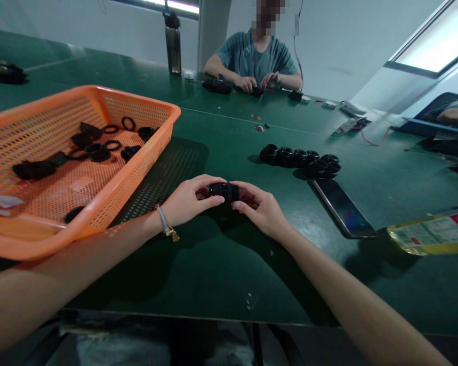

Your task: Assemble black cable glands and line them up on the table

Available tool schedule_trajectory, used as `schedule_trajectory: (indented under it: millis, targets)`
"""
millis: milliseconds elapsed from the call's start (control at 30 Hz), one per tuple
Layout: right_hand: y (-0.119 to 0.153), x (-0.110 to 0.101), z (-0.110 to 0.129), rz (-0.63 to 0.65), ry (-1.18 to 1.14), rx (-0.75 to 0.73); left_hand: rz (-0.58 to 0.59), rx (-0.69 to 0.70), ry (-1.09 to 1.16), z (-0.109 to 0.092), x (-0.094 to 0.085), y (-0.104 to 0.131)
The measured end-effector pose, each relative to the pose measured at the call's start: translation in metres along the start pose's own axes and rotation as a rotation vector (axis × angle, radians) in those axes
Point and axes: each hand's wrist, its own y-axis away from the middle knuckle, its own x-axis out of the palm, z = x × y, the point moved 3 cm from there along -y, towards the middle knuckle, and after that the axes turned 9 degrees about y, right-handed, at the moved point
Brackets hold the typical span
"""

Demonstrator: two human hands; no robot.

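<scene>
While both hands pinch its ends, the small ribbed fitting (224, 192) looks glossy black.

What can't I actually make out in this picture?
In the head view:
- Black part: ends partly hidden by left hand and right hand.
- Orange basket: left end cut off by the picture's edge.
- Yellow packet: cut off by right edge.
- Phone: screen too dark to read.

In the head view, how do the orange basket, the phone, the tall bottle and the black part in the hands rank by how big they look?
1. Orange basket
2. Phone
3. Tall bottle
4. Black part held in both hands

The bottle stands farther off, so this is apparent size only.
</scene>
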Motion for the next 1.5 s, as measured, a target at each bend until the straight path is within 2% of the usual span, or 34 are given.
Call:
schedule_trajectory:
  millis: [200, 433, 633, 867, 1133, 1500]
  targets:
    - [0.0, -0.0047, 0.0046, -0.076, 0.193, -0.097, -0.001, 0.007, -0.003, 0.0021, 0.0009, 0.0003]
    - [0.0007, -0.0031, 0.0025, -0.141, 0.194, -0.161, 0.013, 0.022, -0.052, 0.0033, 0.0006, 0.0005]
    - [0.0007, -0.0014, 0.0027, -0.162, 0.044, -0.099, 0.023, 0.026, -0.07, 0.0021, 0.0001, 0.0]
    - [0.0013, -0.0015, 0.0033, -0.157, 0.02, -0.06, 0.022, 0.021, -0.079, 0.0005, -0.0001, 0.0003]
    - [-0.0023, -0.0025, -0.0009, -0.133, -0.129, 0.018, 0.011, 0.008, -0.108, 0.0013, -0.0022, 0.0001]
    - [-0.0021, -0.003, -0.0026, -0.137, -0.096, 0.023, 0.024, 0.005, -0.133, 0.0012, -0.0045, 0.0007]
